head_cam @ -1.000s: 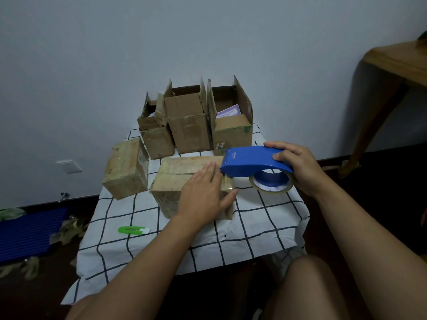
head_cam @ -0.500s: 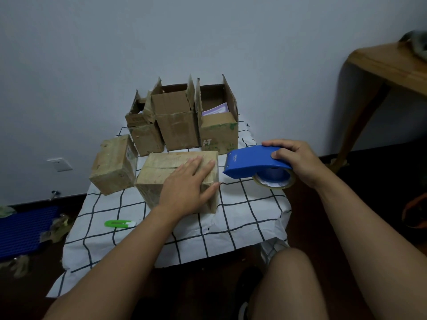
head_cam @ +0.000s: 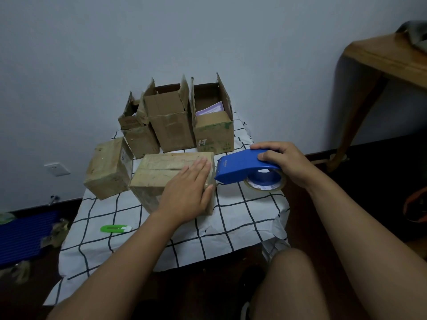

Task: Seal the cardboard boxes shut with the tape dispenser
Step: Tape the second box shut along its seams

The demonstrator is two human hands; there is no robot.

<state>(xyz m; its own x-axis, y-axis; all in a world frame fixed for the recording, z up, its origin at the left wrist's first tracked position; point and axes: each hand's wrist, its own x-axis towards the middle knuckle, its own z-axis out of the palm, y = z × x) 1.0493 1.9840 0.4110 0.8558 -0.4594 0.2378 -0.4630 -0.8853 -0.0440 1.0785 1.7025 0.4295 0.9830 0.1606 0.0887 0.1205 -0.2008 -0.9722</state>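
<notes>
Boxes — three open (head_cam: 171, 125), two closed (head_cam: 166, 176) — one dispenser (head_cam: 245, 168)

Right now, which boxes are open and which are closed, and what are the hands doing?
Front box: flaps closed.
Left box: closed.
Three back boxes: flaps up, open.
Left hand: flat, pressing the front box.
Right hand: gripping the blue tape dispenser.
Green utility knife: lying on the checked cloth.
</notes>
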